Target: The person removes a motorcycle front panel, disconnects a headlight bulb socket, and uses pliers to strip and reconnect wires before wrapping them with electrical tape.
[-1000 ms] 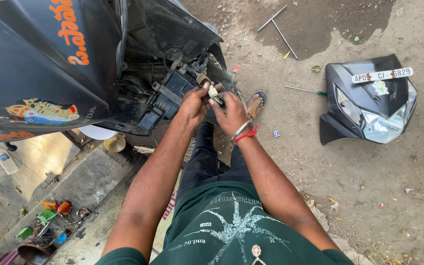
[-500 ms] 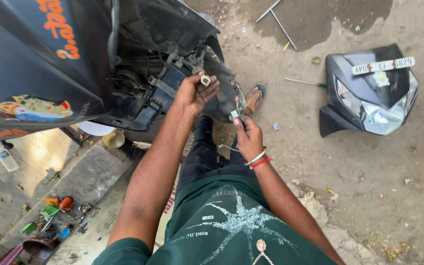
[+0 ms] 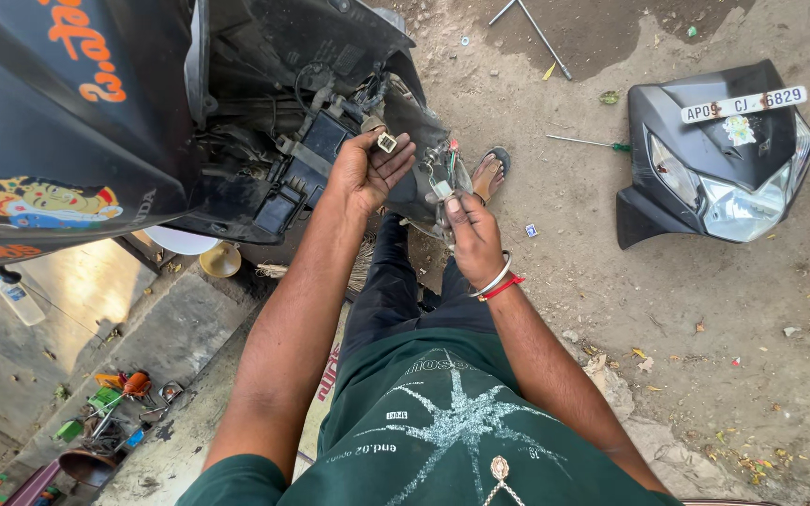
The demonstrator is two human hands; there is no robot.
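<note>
A black scooter [image 3: 96, 103] with its front panel removed shows exposed wiring [image 3: 330, 103] at the upper left. My left hand [image 3: 367, 169] is raised to that opening, palm up, pinching a small white connector plug [image 3: 386, 142]. My right hand [image 3: 471, 234], with bangles on the wrist, sits lower and to the right. Its fingers are closed on a second connector with coloured wires [image 3: 442, 183] that hang from the scooter's front.
The detached black front cowl with headlight [image 3: 714, 159] lies on the dirt at the right. A screwdriver [image 3: 588, 142] and a metal wrench [image 3: 541, 33] lie beyond it. Small tools and bottles [image 3: 114, 403] are scattered at the lower left. My sandalled foot [image 3: 489, 173] rests under the scooter.
My hands have separated. The right hand has drawn down and away from the scooter with its connector, while the left stays up at the wiring holding the white plug.
</note>
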